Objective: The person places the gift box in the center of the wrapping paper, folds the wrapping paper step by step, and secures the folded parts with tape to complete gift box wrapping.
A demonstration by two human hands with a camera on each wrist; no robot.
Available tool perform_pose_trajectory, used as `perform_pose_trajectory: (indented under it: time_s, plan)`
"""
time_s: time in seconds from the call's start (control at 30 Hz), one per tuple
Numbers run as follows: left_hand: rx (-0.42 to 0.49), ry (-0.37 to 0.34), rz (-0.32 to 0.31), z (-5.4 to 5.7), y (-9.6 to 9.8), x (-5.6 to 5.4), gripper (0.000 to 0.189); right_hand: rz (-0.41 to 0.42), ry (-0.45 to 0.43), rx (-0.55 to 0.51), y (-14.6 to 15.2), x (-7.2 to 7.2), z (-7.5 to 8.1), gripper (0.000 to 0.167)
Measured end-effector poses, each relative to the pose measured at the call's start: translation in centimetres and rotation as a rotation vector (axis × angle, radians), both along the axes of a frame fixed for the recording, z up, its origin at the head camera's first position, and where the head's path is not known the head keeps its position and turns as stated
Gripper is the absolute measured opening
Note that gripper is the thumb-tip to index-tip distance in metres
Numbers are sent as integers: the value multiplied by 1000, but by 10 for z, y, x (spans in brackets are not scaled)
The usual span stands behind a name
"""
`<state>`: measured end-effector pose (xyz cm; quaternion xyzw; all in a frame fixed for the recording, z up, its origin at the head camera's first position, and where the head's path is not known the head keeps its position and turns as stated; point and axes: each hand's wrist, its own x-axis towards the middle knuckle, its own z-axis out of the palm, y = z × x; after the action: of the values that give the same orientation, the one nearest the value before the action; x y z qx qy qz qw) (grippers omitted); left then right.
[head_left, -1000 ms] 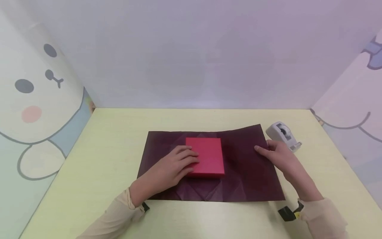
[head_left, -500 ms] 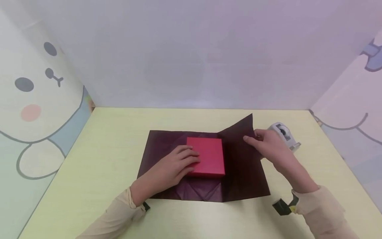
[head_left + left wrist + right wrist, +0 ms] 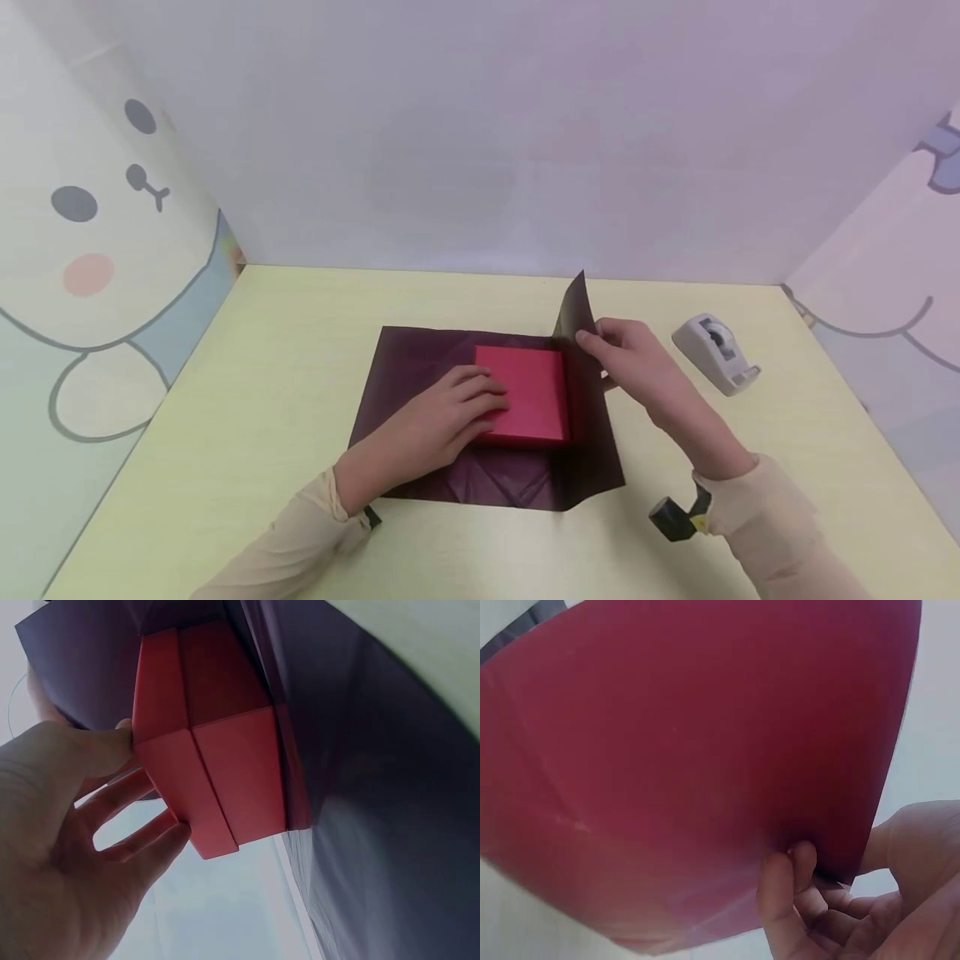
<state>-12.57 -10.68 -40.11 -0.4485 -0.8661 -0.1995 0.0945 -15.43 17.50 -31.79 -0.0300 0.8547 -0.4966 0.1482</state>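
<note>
Pale lilac-white wall (image 3: 480,167) stands beyond a light yellow surface (image 3: 247,375) that spreads around the hands. Under the left hand (image 3: 423,429) lies a dark maroon sheet of paper (image 3: 408,358); its right part bends upward to the right hand (image 3: 630,354), which pinches the edge between thumb and fingers. Beneath the left hand's bent fingers, which hold its lid, a red lidded box (image 3: 532,392) rests on the sheet. Right of the right hand, apart from it, sits a white tape dispenser (image 3: 716,354).

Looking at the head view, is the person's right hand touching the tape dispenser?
No, the right hand pinches the raised side of the dark paper, and the tape dispenser sits apart, farther right.
</note>
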Motion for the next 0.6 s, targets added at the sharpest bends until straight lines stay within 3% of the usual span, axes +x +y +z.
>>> perform_pose_trajectory:
  time_s: [0.6]
  plan:
    - [24, -23, -1, 0, 0, -1, 29, -19, -36, -113, -36, -3, -23, 27]
